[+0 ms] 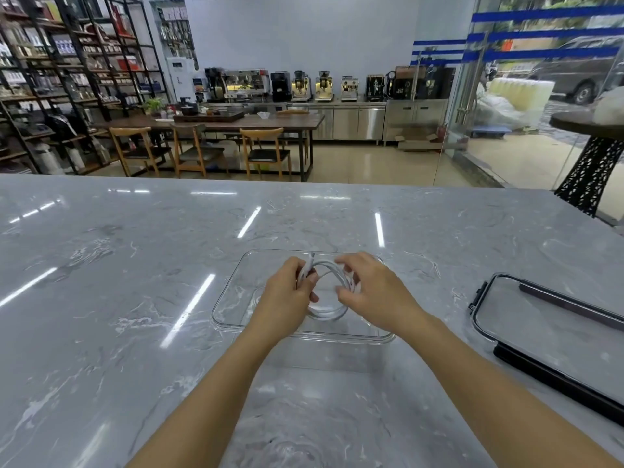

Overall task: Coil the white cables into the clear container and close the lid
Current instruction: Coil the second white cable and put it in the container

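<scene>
A clear rectangular container [229,298] stands open on the grey marble counter, in the middle of the view. Above its opening both hands hold a white cable [329,312] wound into a round coil of a few loops. My left hand [287,295] pinches the coil's left side, where a connector end sticks up. My right hand [374,292] grips the coil's right side with curled fingers. The container's clear lid [540,329], with black clips and a black rim, lies flat on the counter to the right, apart from the container.
The marble counter [118,282] spreads wide to the left and toward me. Its far edge runs across the view behind the container. Beyond it are a wooden table with chairs, shelves, coffee machines and a glass door at the right.
</scene>
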Motion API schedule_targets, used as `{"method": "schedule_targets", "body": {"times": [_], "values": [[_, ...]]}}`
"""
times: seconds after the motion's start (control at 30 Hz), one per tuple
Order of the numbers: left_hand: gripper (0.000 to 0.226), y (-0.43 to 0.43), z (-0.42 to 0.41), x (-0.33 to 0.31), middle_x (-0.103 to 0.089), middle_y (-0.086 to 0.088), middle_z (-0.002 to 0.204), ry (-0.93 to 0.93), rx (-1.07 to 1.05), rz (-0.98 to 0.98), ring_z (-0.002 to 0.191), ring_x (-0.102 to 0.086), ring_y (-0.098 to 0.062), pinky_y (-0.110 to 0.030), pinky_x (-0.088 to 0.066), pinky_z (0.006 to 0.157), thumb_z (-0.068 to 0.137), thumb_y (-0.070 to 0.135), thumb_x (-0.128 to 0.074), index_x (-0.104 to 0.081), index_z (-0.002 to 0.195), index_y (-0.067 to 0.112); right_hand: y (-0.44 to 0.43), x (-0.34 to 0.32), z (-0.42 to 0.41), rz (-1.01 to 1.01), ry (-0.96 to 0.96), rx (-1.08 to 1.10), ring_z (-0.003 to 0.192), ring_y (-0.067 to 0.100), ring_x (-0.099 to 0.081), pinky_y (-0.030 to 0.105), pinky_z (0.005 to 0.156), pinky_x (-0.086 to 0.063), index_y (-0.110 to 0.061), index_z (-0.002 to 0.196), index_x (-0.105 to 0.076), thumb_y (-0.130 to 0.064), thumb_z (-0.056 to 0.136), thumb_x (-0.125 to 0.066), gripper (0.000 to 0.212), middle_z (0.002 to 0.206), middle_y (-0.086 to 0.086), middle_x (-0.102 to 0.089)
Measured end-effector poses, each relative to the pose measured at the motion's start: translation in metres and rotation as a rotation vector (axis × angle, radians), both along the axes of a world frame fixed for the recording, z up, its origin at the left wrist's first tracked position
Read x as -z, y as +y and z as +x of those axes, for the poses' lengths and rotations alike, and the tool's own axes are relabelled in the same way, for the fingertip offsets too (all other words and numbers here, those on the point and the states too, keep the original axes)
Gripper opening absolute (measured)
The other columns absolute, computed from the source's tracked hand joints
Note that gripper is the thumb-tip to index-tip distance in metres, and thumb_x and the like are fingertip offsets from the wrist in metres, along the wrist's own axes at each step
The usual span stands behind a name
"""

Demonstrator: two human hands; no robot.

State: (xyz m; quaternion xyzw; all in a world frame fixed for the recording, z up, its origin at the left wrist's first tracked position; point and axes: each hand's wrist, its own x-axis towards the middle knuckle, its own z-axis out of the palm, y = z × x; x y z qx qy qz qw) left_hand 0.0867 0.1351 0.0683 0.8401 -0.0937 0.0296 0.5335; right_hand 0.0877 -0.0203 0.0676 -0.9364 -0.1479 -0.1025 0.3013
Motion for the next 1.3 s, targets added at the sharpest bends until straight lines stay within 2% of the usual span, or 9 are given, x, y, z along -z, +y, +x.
{"method": "schedule_targets", "body": {"times": [0.07, 0.13, 0.3, 0.43, 0.57, 0.73, 1.0, 1.2, 1.3], "values": [[0.005, 0.003, 0.001, -0.001, -0.056, -0.003, 0.077, 0.053, 0.014, -0.142, 0.061, -0.066, -0.011, -0.034, -0.05, 0.069, 0.091, 0.01, -0.054, -0.054, 0.092, 0.004, 0.003, 0.004, 0.001, -0.115, -0.182, -0.053, 0.094, 0.018, -0.054, 0.038, 0.077, -0.051, -0.027, 0.131, -0.037, -0.016, 0.078, -0.069, 0.063, 0.114, 0.001, -0.05], [0.003, 0.005, 0.002, -0.002, -0.061, -0.005, 0.071, 0.113, 0.043, -0.278, 0.056, -0.068, -0.011, -0.032, -0.053, 0.068, 0.088, 0.002, -0.057, -0.056, 0.09, 0.002, 0.008, 0.008, 0.003, -0.223, -0.489, -0.067, 0.081, 0.024, -0.06, 0.04, 0.066, -0.055, -0.023, 0.118, -0.041, -0.008, 0.066, -0.079, 0.066, 0.106, 0.008, -0.055], [0.005, 0.012, 0.005, -0.007, -0.069, -0.004, 0.056, 0.286, 0.087, -0.494, 0.056, -0.069, -0.02, -0.029, -0.057, 0.062, 0.087, -0.002, -0.055, -0.056, 0.086, 0.003, 0.008, 0.01, 0.011, -0.197, -0.823, -0.096, 0.065, 0.022, -0.056, 0.029, 0.052, -0.048, -0.021, 0.102, -0.043, -0.004, 0.072, -0.069, 0.043, 0.103, 0.005, -0.04], [0.005, 0.022, 0.008, -0.01, -0.069, -0.009, 0.062, 0.384, 0.194, -0.561, 0.057, -0.068, -0.02, -0.035, -0.058, 0.07, 0.087, -0.001, -0.055, -0.06, 0.088, 0.001, 0.009, 0.01, 0.015, -0.276, -0.885, -0.143, 0.052, 0.02, -0.054, 0.029, 0.04, -0.048, -0.009, 0.078, -0.064, -0.007, 0.081, -0.062, 0.005, 0.086, 0.009, -0.066], [0.008, 0.024, 0.009, -0.012, -0.067, -0.01, 0.069, 0.4, 0.19, -0.524, 0.06, -0.069, -0.02, -0.034, -0.058, 0.064, 0.088, 0.008, -0.057, -0.064, 0.086, 0.007, 0.014, 0.01, 0.014, 0.122, -0.69, -0.15, 0.065, 0.017, -0.064, 0.028, 0.057, -0.054, -0.001, 0.078, -0.068, -0.014, 0.082, -0.056, 0.018, 0.081, 0.011, -0.07], [0.013, 0.022, 0.015, -0.012, -0.061, -0.009, 0.067, 0.343, 0.162, -0.504, 0.051, -0.056, -0.014, -0.027, -0.055, 0.053, 0.088, 0.012, -0.058, -0.07, 0.09, 0.007, 0.029, -0.006, 0.005, 0.631, -0.205, 0.064, 0.057, 0.011, -0.06, 0.036, 0.054, -0.057, -0.005, 0.077, -0.064, 0.0, 0.081, -0.062, 0.006, 0.07, 0.0, -0.06], [0.021, 0.016, 0.018, -0.003, -0.049, -0.005, 0.056, 0.239, 0.089, -0.422, 0.038, -0.046, -0.008, -0.02, -0.046, 0.042, 0.089, 0.011, -0.058, -0.065, 0.089, -0.009, 0.031, -0.015, 0.012, 1.003, 0.197, 0.233, 0.043, 0.018, -0.054, 0.029, 0.05, -0.045, -0.01, 0.059, -0.059, -0.011, 0.076, -0.072, 0.022, 0.039, -0.001, -0.055], [0.006, 0.019, 0.021, -0.003, -0.051, 0.001, 0.059, 0.18, 0.086, -0.361, 0.053, -0.044, -0.01, -0.023, -0.039, 0.055, 0.083, 0.015, -0.066, -0.071, 0.083, 0.012, 0.034, -0.016, 0.007, 0.699, 0.065, 0.184, 0.047, 0.014, -0.055, 0.02, 0.043, -0.043, -0.017, 0.089, -0.057, -0.011, 0.073, -0.074, 0.024, 0.074, 0.003, -0.06], [0.02, 0.022, 0.024, -0.003, -0.06, -0.004, 0.071, 0.264, 0.088, -0.41, 0.062, -0.051, -0.015, -0.027, -0.042, 0.06, 0.08, 0.007, -0.067, -0.067, 0.099, 0.009, 0.03, -0.016, 0.01, 0.583, 0.102, 0.171, 0.049, 0.016, -0.06, 0.022, 0.044, -0.047, -0.018, 0.079, -0.06, -0.012, 0.074, -0.075, 0.016, 0.075, -0.001, -0.06]]}}
